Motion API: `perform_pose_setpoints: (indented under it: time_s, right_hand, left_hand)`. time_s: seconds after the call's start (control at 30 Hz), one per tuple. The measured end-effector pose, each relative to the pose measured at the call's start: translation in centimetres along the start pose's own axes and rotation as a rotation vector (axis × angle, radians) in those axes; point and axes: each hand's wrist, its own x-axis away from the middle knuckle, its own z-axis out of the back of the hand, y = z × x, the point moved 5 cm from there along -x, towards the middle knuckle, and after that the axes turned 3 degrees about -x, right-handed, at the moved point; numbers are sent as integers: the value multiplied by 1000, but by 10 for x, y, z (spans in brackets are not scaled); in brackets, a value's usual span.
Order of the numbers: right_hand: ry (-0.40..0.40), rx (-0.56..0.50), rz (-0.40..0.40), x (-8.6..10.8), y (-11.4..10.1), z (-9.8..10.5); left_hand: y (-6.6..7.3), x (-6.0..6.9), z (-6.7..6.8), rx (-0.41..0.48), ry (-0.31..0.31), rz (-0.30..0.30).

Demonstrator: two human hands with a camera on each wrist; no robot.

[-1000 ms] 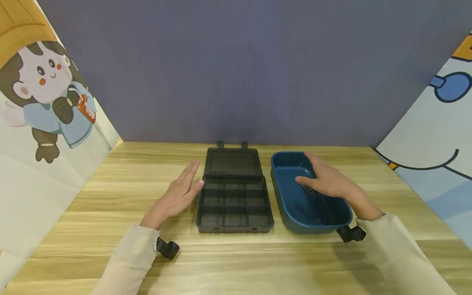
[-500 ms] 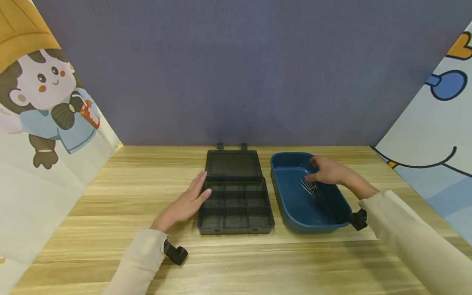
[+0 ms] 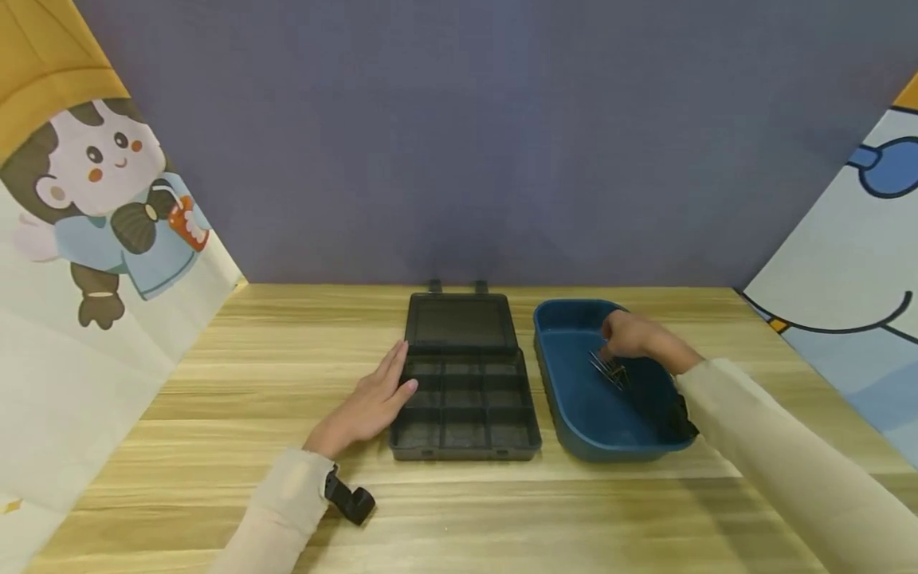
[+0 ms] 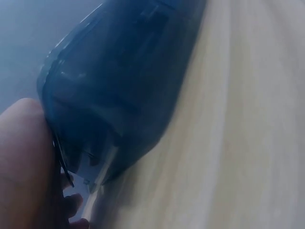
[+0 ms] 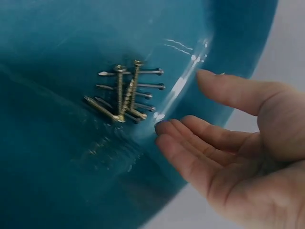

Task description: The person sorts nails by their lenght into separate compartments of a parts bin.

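In the head view my left hand (image 3: 366, 402) rests along the left side of the dark, see-through compartment box (image 3: 466, 454), fingers straight and thumb over its edge. The box's lid (image 3: 459, 320) is folded back. To the right, my right hand (image 3: 634, 336) reaches into the blue bin (image 3: 606, 453). The right wrist view shows gold-coloured screws (image 5: 119, 90) and silver nails (image 5: 151, 86) in a loose pile on the bin floor. There the right fingers (image 5: 186, 160) are loosely bent, thumb apart, beside the pile and holding nothing.
A wood-grain table (image 3: 459, 518) bears the box and bin, which stand side by side with a narrow gap. Behind is a grey-blue panel (image 3: 466, 143). Cartoon-printed sheets stand at left (image 3: 43, 414) and right (image 3: 825, 263).
My right hand has moved lower into the bin, closer to the screws and nails, its fingers drawing together. The left hand has shifted right, from beside the box onto its side.
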Motion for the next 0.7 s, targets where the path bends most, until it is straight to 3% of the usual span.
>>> perform_pose_setpoints:
  time_s: [0.3, 0.5, 0.7]
  right_hand:
    - [-7, 38, -25, -5, 3, -6]
    - [-51, 25, -40, -13, 3, -23]
    - [-32, 25, -43, -18, 9, -28]
  left_hand:
    - [2, -1, 0, 16, 6, 12]
    - [-4, 2, -5, 42, -26, 51]
    - [-4, 3, -5, 55, -13, 44]
